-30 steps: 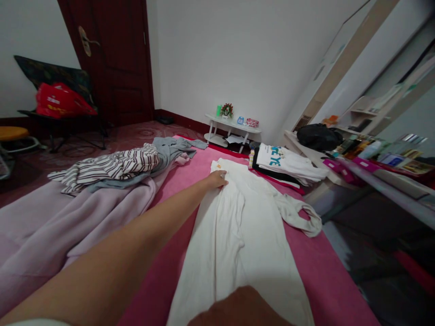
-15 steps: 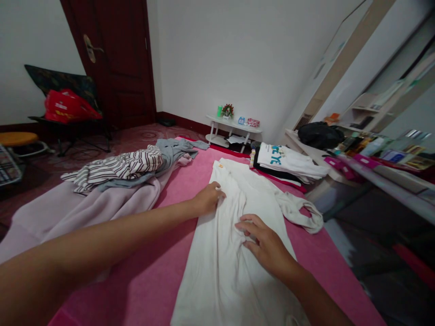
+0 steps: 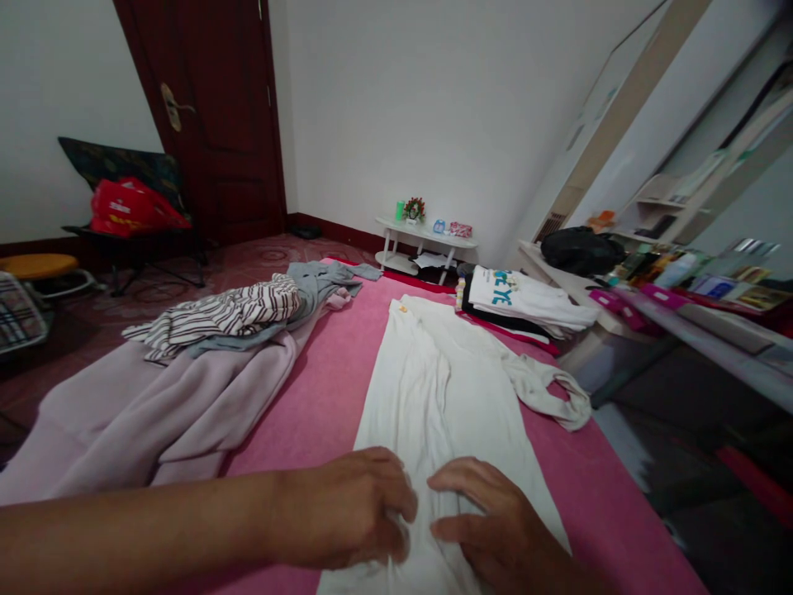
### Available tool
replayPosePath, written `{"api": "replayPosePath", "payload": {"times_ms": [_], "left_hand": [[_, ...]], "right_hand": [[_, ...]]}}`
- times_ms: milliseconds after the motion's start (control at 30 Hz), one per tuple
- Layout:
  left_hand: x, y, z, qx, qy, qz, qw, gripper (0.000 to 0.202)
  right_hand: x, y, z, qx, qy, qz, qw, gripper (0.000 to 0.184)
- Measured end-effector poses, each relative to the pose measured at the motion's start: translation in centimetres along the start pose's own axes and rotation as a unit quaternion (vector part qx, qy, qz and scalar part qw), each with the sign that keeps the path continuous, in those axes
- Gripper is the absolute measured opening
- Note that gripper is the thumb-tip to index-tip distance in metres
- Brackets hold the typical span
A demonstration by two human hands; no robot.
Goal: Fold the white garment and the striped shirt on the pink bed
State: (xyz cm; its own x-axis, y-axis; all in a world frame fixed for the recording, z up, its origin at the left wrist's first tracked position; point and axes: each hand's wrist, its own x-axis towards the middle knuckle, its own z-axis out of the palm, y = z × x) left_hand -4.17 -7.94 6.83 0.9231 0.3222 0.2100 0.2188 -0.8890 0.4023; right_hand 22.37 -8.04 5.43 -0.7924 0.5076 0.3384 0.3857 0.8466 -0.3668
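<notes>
A white long-sleeved garment (image 3: 483, 355) lies lengthwise on the pink bed cover (image 3: 328, 364), with loose creases running down its left half. One sleeve is bent into a loop at its right side. My left hand (image 3: 372, 504) is over the garment's near left part, slightly blurred, fingers curved and a gap showing between them and the thumb. Facing it, my right hand (image 3: 489, 512) is at the near middle of the garment, open, with thumb and fingers apart. Creased cloth lies between the two hands.
Left on the bed are a striped garment (image 3: 223, 314), grey clothing (image 3: 315, 285) and a pale pink garment (image 3: 167, 413). A folded clothes stack (image 3: 526, 297) sits at the far right. Beyond stand a small white table (image 3: 427, 233) and, rightward, a cluttered desk (image 3: 700, 306).
Both hands have moved down along the garment towards me, the left one farther. The left hand has left the garment's upper left edge. The garment itself lies nearly the same.
</notes>
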Motion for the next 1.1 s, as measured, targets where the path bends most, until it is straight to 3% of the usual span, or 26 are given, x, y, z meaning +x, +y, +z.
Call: {"api": "replayPosePath", "payload": {"times_ms": [100, 200, 267, 333, 400, 433, 500, 600, 700, 767, 867, 967, 1033, 1100], "left_hand": [[0.3, 0.9, -0.8, -0.055, 0.025, -0.020, 0.998, 0.015], [0.2, 1.4, -2.0, -0.173, 0.065, -0.096, 0.978, 0.017], [0.1, 0.9, -2.0, -0.273, 0.097, -0.187, 0.939, 0.013], [0.1, -0.4, -1.1, -0.370, 0.128, -0.281, 0.876, 0.017], [0.2, -2.1, 0.0, -0.438, 0.152, -0.351, 0.813, 0.022], [0.3, -2.8, 0.5, -0.441, 0.165, -0.374, 0.799, 0.022], [0.5, -3.8, 0.7, -0.365, 0.206, -0.387, 0.821, 0.021], [1.4, -3.6, -0.3, -0.162, 0.267, -0.295, 0.903, 0.027], [3.6, -2.8, -1.2, -0.070, 0.266, -0.197, 0.941, 0.037], [5.9, -3.0, -1.0, -0.050, 0.241, -0.192, 0.950, 0.042], [9.3, -5.0, 0.5, -0.015, 0.194, -0.228, 0.954, 0.048], [11.5, -8.0, 2.6, 0.034, 0.161, -0.285, 0.944, 0.052], [12.0, -9.4, 3.7, 0.063, 0.151, -0.306, 0.938, 0.054], [12.0, -10.1, 4.4, 0.081, 0.149, -0.304, 0.937, 0.056]], "right_hand": [[0.6, -1.2, -0.5, 0.063, 0.024, 0.004, 0.998, 0.021], [1.4, -1.8, -0.6, 0.181, 0.050, 0.102, 0.977, 0.015], [1.8, -1.5, 0.1, 0.263, 0.073, 0.224, 0.936, 0.023], [2.0, -0.5, 1.1, 0.328, 0.077, 0.348, 0.875, 0.031], [2.2, 0.7, 2.0, 0.367, 0.050, 0.434, 0.821, 0.039], [2.3, 1.2, 2.1, 0.365, 0.040, 0.456, 0.811, 0.042], [2.6, 1.8, 2.0, 0.284, 0.072, 0.461, 0.838, 0.045], [3.3, 1.8, 1.4, 0.035, 0.180, 0.363, 0.914, 0.041], [4.2, 1.7, 2.1, -0.104, 0.135, 0.246, 0.954, 0.030], [4.6, 1.8, 3.1, -0.108, 0.074, 0.217, 0.967, 0.029], [4.7, 2.5, 3.7, -0.047, 0.059, 0.215, 0.974, 0.032], [4.0, 3.9, 2.0, 0.068, 0.074, 0.236, 0.967, 0.021], [2.8, 6.0, -0.3, 0.079, 0.134, 0.276, 0.948, 0.019], [0.7, 9.2, -2.9, -0.009, 0.241, 0.328, 0.913, 0.020]]}}
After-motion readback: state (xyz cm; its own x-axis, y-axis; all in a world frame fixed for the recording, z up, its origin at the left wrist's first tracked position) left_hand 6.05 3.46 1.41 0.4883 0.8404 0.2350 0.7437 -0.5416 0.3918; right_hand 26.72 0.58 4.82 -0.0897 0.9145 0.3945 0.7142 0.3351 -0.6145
